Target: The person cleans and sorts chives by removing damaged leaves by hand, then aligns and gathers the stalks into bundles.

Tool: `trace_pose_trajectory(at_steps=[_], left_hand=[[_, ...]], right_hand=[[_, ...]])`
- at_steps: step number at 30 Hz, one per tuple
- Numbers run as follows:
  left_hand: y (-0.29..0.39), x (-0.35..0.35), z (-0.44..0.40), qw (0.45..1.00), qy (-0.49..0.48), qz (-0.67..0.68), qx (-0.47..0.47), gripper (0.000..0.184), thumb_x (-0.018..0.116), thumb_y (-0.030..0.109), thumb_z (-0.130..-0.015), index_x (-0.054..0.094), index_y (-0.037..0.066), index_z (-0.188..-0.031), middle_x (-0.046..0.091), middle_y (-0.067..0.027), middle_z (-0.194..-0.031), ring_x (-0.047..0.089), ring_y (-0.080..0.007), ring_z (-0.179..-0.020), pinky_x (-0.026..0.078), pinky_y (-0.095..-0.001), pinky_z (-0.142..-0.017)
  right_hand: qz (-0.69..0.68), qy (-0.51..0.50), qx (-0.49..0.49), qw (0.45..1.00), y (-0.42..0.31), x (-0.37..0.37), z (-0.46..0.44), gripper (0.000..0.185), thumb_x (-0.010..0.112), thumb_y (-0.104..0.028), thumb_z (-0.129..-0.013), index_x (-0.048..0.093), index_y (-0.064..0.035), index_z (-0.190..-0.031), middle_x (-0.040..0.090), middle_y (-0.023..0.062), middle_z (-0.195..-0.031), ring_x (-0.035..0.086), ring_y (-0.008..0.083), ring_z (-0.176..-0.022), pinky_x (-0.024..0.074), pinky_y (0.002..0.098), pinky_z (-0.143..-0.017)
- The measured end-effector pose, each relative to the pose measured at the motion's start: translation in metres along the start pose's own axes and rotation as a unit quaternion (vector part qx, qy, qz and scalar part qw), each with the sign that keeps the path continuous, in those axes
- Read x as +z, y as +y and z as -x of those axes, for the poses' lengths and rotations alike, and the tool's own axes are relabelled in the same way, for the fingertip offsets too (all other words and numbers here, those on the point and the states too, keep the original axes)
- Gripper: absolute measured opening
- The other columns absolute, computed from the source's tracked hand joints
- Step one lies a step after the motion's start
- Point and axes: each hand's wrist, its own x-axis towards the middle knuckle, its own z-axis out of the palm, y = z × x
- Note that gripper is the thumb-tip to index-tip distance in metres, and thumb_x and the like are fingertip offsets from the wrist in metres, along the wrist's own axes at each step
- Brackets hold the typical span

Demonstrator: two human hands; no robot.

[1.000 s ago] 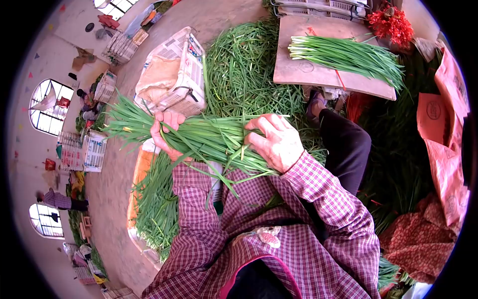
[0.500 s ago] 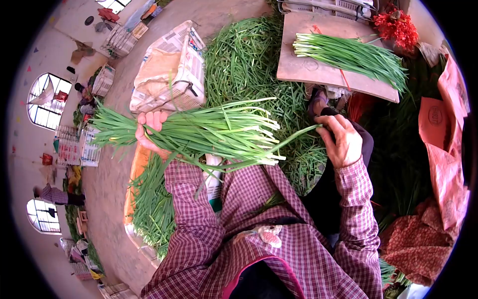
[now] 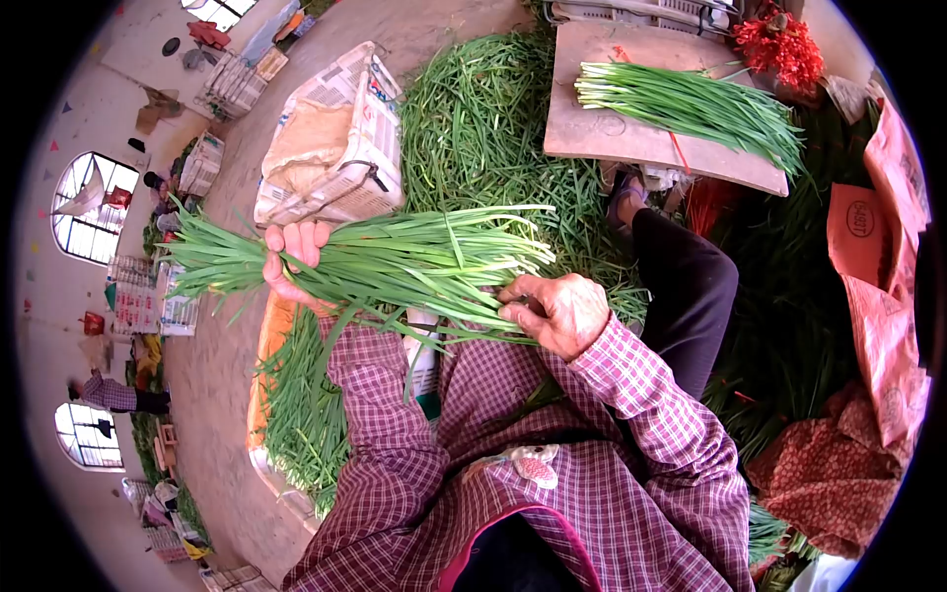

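A loose bunch of garlic chives (image 3: 424,259) lies across my view, leafy tips to the left and pale stem ends to the right. My left hand (image 3: 294,255) is wrapped round it towards the leafy end and holds it up in front of my body. At the lower stem ends, my right hand (image 3: 560,311) is closed in a pinch on chive stems; its fingertips partly hide them. A few leaves hang below the bunch. Another bundle of chives (image 3: 691,109) rests on a wooden board (image 3: 582,138) at the upper right, with a red tie near it.
Scattered green leaves (image 3: 473,118) cover the floor ahead. A white plastic crate (image 3: 380,138) stands beyond my left hand. More chives (image 3: 306,395) fill a container at my left. Red ties (image 3: 779,49) hang beyond the board, and red sacking (image 3: 878,257) lies right. Other people (image 3: 109,393) are far left.
My right hand has moved left and down from beside the bunch, where it held a single stem out, to the stem ends. My left hand still holds the bunch.
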Motion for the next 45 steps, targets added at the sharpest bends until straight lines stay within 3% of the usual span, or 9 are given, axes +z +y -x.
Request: trace_pose_trajectory(at_steps=[13,18,25,29,36,41,42,43,45], left_hand=[[-0.013,0.019,0.004,0.999,0.044,-0.021,0.016,0.009,0.045,0.02,-0.087,0.047,0.011,-0.089,0.043,0.0024,-0.063,0.04,-0.0087,-0.056,0.033,-0.0261,-0.06],[-0.018,0.023,0.004,0.998,0.052,-0.023,0.015,0.008,0.046,0.019,-0.087,0.047,0.011,-0.087,0.041,0.0027,-0.063,0.04,-0.0095,-0.058,0.034,-0.0275,-0.063],[-0.021,0.025,0.006,0.995,0.086,-0.04,0.007,0.006,0.044,0.018,-0.086,0.043,0.012,-0.086,0.04,0.0024,-0.061,0.039,-0.0098,-0.056,0.033,-0.0266,-0.06],[-0.017,0.019,0.007,0.997,0.066,-0.046,-0.004,0.007,0.048,0.018,-0.088,0.048,0.011,-0.086,0.04,0.0039,-0.061,0.038,-0.0095,-0.058,0.033,-0.0284,-0.066],[-0.008,0.005,0.012,0.997,0.07,-0.029,-0.011,0.008,0.047,0.019,-0.088,0.046,0.014,-0.082,0.035,0.0048,-0.061,0.035,-0.0092,-0.058,0.032,-0.0275,-0.064],[0.004,-0.005,0.017,0.993,0.111,-0.037,0.002,0.009,0.047,0.017,-0.087,0.043,0.014,-0.079,0.036,0.0054,-0.058,0.033,-0.0073,-0.055,0.029,-0.0257,-0.057],[0.004,-0.008,0.018,0.993,0.112,-0.016,0.023,0.009,0.047,0.016,-0.087,0.043,0.013,-0.08,0.035,0.0055,-0.058,0.032,-0.0075,-0.055,0.028,-0.0257,-0.057],[0.003,-0.007,0.018,0.993,0.113,0.006,0.042,0.009,0.047,0.016,-0.087,0.043,0.013,-0.08,0.034,0.0055,-0.058,0.031,-0.0078,-0.054,0.028,-0.0257,-0.057],[0.001,-0.004,0.019,0.992,0.118,0.0,0.04,0.008,0.047,0.016,-0.087,0.043,0.013,-0.08,0.034,0.0055,-0.058,0.031,-0.0078,-0.054,0.028,-0.0259,-0.057]], right_hand=[[-0.115,-0.004,-0.025,0.993,0.012,0.028,-0.004,0.017,0.055,-0.016,-0.086,0.064,-0.0047,-0.095,0.065,0.0155,-0.078,0.064,0.0317,-0.073,0.0506,0.038,-0.066],[-0.177,-0.033,-0.036,0.983,0.017,0.028,-0.005,0.017,0.059,-0.005,-0.082,0.063,-0.0012,-0.098,0.065,0.0125,-0.091,0.065,0.027,-0.082,0.0511,0.0341,-0.075],[-0.237,-0.065,0.008,0.969,0.014,0.028,-0.004,0.013,0.058,-0.01,-0.087,0.061,-0.0011,-0.095,0.064,0.0098,-0.085,0.062,0.0177,-0.079,0.0484,0.0299,-0.07],[-0.287,-0.036,0.016,0.957,0.022,0.029,-0.001,0.011,0.05,-0.012,-0.093,0.052,-0.0009,-0.092,0.056,0.0026,-0.081,0.048,0.0088,-0.075,0.0411,0.0245,-0.07],[-0.66,0.017,0.102,0.744,0.064,0.013,0.009,0.012,0.049,-0.017,-0.096,0.049,-0.0054,-0.1,0.055,0.0016,-0.083,0.055,0.0095,-0.075,0.0479,0.0237,-0.07],[-0.629,0.03,0.08,0.773,0.108,-0.024,0.035,0.012,0.05,-0.016,-0.095,0.049,-0.0049,-0.1,0.054,0.0016,-0.078,0.052,0.0088,-0.059,0.0477,0.0212,-0.052],[-0.55,0.038,0.107,0.827,0.117,-0.031,0.041,0.013,0.049,-0.017,-0.095,0.049,-0.0048,-0.101,0.054,0.0002,-0.075,0.05,0.0074,-0.058,0.0475,0.0208,-0.052],[-0.425,0.047,0.172,0.887,0.116,-0.042,0.046,0.011,0.053,-0.016,-0.093,0.054,-0.0051,-0.093,0.055,0.0021,-0.073,0.053,0.0125,-0.057,0.048,0.0251,-0.053],[0.07,0.147,0.042,0.986,0.121,-0.045,0.05,0.012,0.054,-0.012,-0.088,0.058,-0.0008,-0.086,0.056,0.0054,-0.072,0.056,0.0157,-0.06,0.047,0.0287,-0.057]])
